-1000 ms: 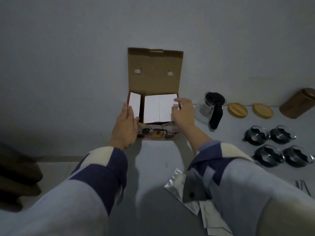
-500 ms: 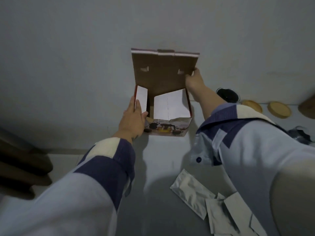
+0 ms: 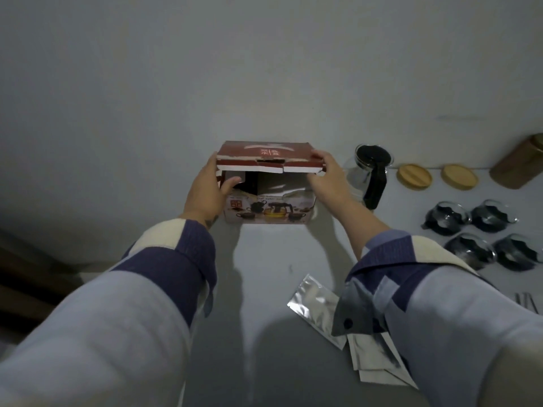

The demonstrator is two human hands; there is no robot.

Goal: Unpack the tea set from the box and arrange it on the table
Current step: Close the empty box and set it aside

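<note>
In the head view a cardboard box [image 3: 266, 183] stands at the far edge of the pale table [image 3: 264, 259], against the plain wall; its red printed lid is lowered almost flat, with a dark gap under the torn front flap, and the front face shows a picture of a tea set; the left hand [image 3: 205, 192] holds the left side of the box, thumb curled into the gap by an inner white flap; the right hand [image 3: 326, 174] grips the right corner of the lid, its fingers [image 3: 318, 155] curled on top and the thumb under the flap; just beside the box on the right stands a glass teapot [image 3: 368, 174] with a black lid and black handle; further right lie two round wooden lids [image 3: 414, 176], flat and near each other, and a brown wooden cylinder [image 3: 520, 163] at the edge of the picture; four glass cups [image 3: 476, 233] with dark holders sit in two rows, well apart from the box; shiny silver foil packets [image 3: 316, 304] lie near, partly under the right sleeve; between the two sleeves the table in front of the box is smooth, grey and bare; the left edge of the table falls to a dark area.
</note>
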